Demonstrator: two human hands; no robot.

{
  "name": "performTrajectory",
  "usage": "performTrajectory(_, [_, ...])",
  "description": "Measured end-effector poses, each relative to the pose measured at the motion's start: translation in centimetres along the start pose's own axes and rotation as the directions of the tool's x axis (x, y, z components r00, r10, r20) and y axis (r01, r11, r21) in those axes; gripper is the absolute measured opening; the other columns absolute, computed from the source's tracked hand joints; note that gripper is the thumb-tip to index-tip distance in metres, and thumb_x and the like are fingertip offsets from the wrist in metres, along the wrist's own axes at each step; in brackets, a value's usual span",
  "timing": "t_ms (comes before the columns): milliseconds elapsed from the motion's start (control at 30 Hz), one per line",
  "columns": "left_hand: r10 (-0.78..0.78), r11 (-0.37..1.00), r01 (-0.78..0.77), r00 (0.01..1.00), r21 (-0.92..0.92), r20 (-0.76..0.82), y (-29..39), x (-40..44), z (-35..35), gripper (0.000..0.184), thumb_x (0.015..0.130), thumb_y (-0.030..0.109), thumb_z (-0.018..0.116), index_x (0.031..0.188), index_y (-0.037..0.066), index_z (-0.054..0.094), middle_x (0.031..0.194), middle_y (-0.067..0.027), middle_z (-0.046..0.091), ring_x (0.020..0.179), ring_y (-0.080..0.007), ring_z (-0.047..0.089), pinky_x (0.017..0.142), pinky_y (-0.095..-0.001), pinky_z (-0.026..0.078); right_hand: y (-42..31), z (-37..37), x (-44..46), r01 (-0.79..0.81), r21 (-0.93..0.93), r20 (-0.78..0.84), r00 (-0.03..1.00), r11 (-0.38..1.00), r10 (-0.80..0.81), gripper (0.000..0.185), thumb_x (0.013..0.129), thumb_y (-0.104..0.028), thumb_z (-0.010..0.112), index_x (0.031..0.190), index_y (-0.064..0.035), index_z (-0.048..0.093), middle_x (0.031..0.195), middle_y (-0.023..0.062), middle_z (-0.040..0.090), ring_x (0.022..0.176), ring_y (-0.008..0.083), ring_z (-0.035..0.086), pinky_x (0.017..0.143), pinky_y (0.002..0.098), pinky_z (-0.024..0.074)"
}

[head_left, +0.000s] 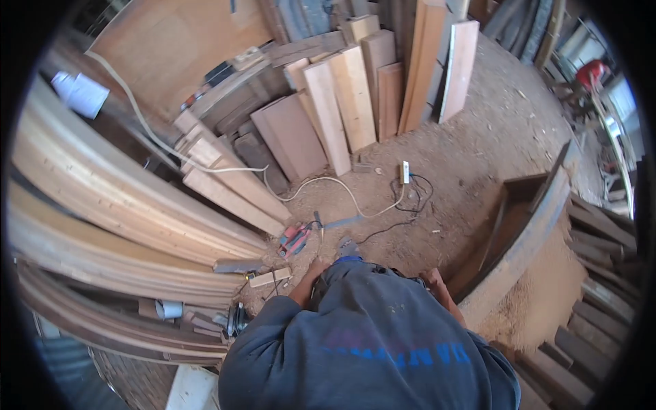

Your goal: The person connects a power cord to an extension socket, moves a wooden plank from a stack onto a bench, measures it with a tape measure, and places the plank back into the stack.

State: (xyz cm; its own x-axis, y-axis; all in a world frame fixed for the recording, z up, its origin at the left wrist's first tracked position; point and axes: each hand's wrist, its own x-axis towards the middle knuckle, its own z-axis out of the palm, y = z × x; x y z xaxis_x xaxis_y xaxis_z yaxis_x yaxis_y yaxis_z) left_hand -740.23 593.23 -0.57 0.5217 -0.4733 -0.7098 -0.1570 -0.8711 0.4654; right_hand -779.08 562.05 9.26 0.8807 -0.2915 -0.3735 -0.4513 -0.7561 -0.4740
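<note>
My left hand (316, 267) is at the left side of my waist, against the dark grey sweatshirt (383, 324). Its fingers are mostly hidden by the clothing. On the other side, my right hand (432, 277) is close to my waist with its fingers curled in. Something dark lies beside those fingers, too unclear to name. One shoe (348, 246) shows below me on the dusty floor. Left of it lies a red power tool (295, 240), with a short pale wood block (270, 277) nearer to my left arm.
Boards (328, 116) lean upright ahead, and long curved-looking planks (109, 198) are stacked at left. A pale cable (328, 180) runs to a white power strip (405, 172). At right stand a wooden trough (526, 253) and sawdust (547, 294). A person in red (592, 74) is far right.
</note>
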Motion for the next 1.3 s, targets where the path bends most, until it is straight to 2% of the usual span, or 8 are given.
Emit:
performTrajectory(300, [0.1,0.991,-0.096,0.994,-0.094,0.038,10.2,7.9,-10.0,0.031,0.079,0.032,0.065,0.083,0.002,0.069,0.079,-0.0126,0.068,0.07,-0.0211,0.064,0.065,-0.0345,0.049,-2.5,-0.9,6.0,-0.42,0.725,0.072,0.834,0.545,0.547,0.027,0.077,-0.023,0.061,0.092,-0.0014,0.068,0.083,0.019,0.067,0.073,0.0236,0.064,0.068,0.0356,0.0494])
performTrajectory(533, [-0.007,0.919,0.002,1.0,-0.393,-0.011,11.0,6.3,-9.6,0.034,0.082,0.034,0.062,0.09,0.001,0.067,0.076,-0.01,0.067,0.067,-0.0195,0.063,0.064,-0.0335,0.048,-1.2,-1.9,10.4,-0.523,0.505,0.103,0.827,0.687,0.553,0.027,0.077,-0.027,0.058,0.088,-0.0044,0.068,0.089,0.0189,0.066,0.086,0.0329,0.064,0.073,0.0402,0.0489])
performTrajectory(733, [0.231,0.959,-0.234,0.972,-0.16,-0.035,7.1,0.7,-7.7,0.037,0.081,0.038,0.062,0.082,0.001,0.066,0.071,-0.0122,0.065,0.066,-0.0195,0.061,0.062,-0.036,0.047,1.4,-5.6,12.8,-0.267,0.141,0.038,0.964,0.953,0.265,0.025,0.078,-0.023,0.049,0.08,-0.0032,0.064,0.085,0.0211,0.064,0.08,0.04,0.061,0.072,0.0435,0.0494])
performTrajectory(833, [-0.036,0.965,0.072,0.989,-0.252,0.145,3.7,1.1,-6.0,0.042,0.077,0.041,0.064,0.082,-0.001,0.065,0.073,-0.0166,0.066,0.069,-0.0241,0.063,0.063,-0.039,0.048,2.0,-6.2,13.7,0.076,0.035,-0.033,0.997,0.996,-0.075,0.026,0.079,-0.023,0.047,0.081,-0.0037,0.064,0.086,0.0207,0.063,0.082,0.0382,0.061,0.073,0.0437,0.0491])
performTrajectory(967, [0.024,0.953,-0.066,0.989,-0.297,-0.143,-0.2,2.4,-2.2,0.035,0.08,0.037,0.061,0.081,0.002,0.063,0.06,-0.0093,0.058,0.054,-0.0194,0.056,0.051,-0.0359,0.044,1.3,-7.0,16.0,-0.363,0.148,0.245,0.915,0.92,0.321,0.026,0.076,-0.026,0.058,0.089,-0.0063,0.069,0.095,0.0154,0.067,0.092,0.0274,0.063,0.082,0.0362,0.0481])
performTrajectory(1067, [-0.258,0.845,0.088,0.931,-0.527,-0.258,1.9,0.6,-1.9,0.032,0.082,0.031,0.057,0.085,-0.001,0.062,0.068,-0.0131,0.06,0.064,-0.0219,0.058,0.057,-0.0381,0.045,3.9,-7.6,18.6,-0.185,0.134,0.331,0.934,0.973,0.132,0.029,0.077,-0.028,0.058,0.088,-0.0035,0.069,0.094,0.0161,0.067,0.094,0.0306,0.063,0.086,0.0393,0.047])
performTrajectory(1167, [-0.332,0.745,0.054,0.894,-0.665,-0.3,3.4,0.4,-0.1,0.034,0.083,0.029,0.056,0.092,-0.003,0.062,0.076,-0.0186,0.063,0.073,-0.027,0.062,0.064,-0.0405,0.048,4.9,-9.8,22.7,0.536,-0.379,0.515,0.799,0.755,-0.308,0.026,0.077,-0.025,0.051,0.071,-0.0043,0.065,0.078,0.0162,0.065,0.079,0.0308,0.064,0.07,0.0413,0.0501])
performTrajectory(1300, [-0.394,0.626,-0.026,0.852,-0.78,-0.345,4.2,0.4,6.9,0.034,0.082,0.033,0.059,0.087,0.0,0.064,0.069,-0.0131,0.062,0.066,-0.0219,0.06,0.061,-0.0362,0.048,11.6,-9.8,28.7,0.545,-0.024,0.368,0.784,0.838,-0.499,0.018,0.071,-0.022,0.059,0.066,-0.006,0.063,0.071,0.0144,0.063,0.069,0.0296,0.063,0.06,0.0417,0.0491])
